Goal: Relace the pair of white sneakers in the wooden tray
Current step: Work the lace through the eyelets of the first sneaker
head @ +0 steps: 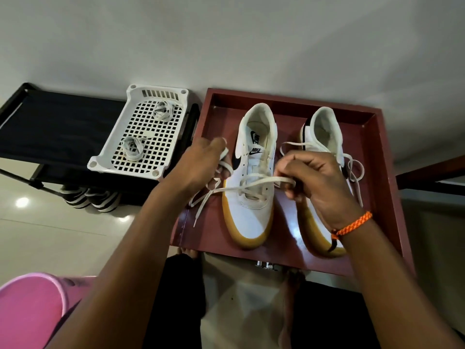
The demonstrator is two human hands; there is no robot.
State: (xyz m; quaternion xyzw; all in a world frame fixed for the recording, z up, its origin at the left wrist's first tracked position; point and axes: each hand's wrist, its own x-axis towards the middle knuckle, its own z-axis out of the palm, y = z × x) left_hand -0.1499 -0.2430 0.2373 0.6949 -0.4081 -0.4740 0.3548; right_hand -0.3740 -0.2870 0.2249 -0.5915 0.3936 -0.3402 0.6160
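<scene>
Two white sneakers with tan soles stand side by side in the reddish wooden tray (385, 152). The left sneaker (251, 210) has a cream lace (254, 178) threaded through its lower eyelets. My left hand (201, 167) pinches one end of that lace at the shoe's left side. My right hand (319, 182) pinches the other end as a loop just right of the shoe. The right sneaker (327, 132) is partly hidden behind my right hand, with a loose lace (357, 170) trailing around it.
A white plastic basket (120, 157) holding two bundled laces (132, 148) sits on a black rack (50, 127) left of the tray. Dark shoes (90, 199) lie under the rack. A pink stool (30, 306) is at lower left. My feet stand below the tray.
</scene>
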